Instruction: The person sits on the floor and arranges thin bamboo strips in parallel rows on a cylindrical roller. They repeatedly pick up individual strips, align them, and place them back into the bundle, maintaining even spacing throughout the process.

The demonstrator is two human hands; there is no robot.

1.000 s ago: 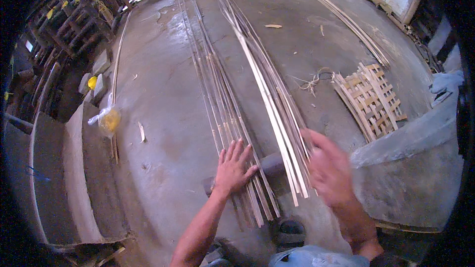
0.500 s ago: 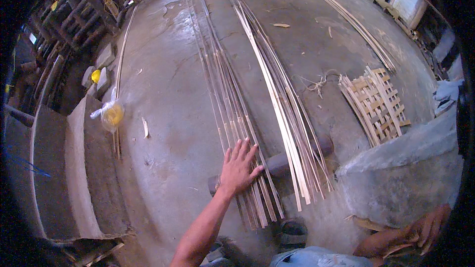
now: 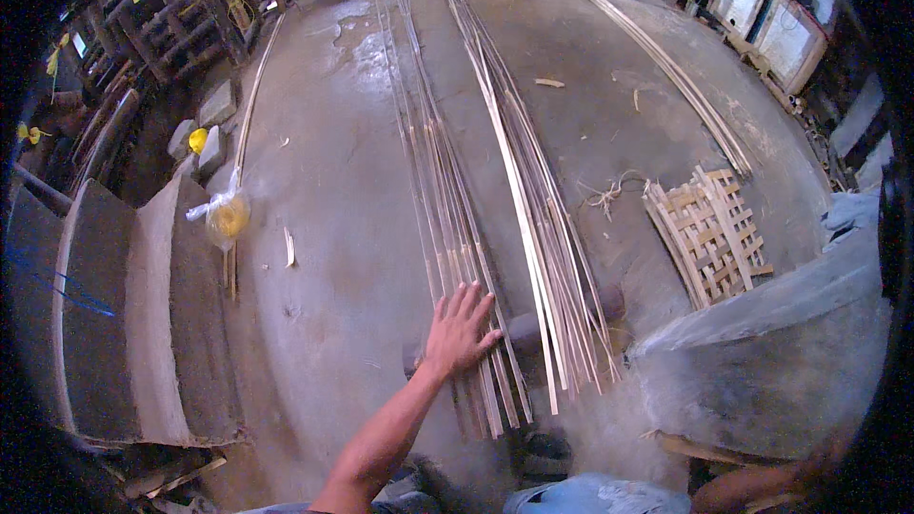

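My left hand (image 3: 459,331) lies palm down with fingers apart on a row of long thin brown strips (image 3: 443,228), which look like split bamboo. Under the near part of these strips a dark round log (image 3: 528,327) lies crosswise. To the right, a second bundle of strips (image 3: 522,205), some paler, rests over the same log, apart from my hand. At the lower right edge, my right arm (image 3: 747,487) is partly in view; its hand is dark and blurred, so its fingers cannot be made out.
A woven slat panel (image 3: 709,233) lies on the right beside a grey concrete block (image 3: 762,343). Further strips (image 3: 657,62) stretch along the far right. On the left are curved grey slabs (image 3: 157,314), a plastic bag with something yellow (image 3: 228,214) and stacked dark poles (image 3: 171,29).
The view has tilted up a little, showing more of the far floor. My left hand stays flat on the strips. My right hand has slipped into the dark rim.
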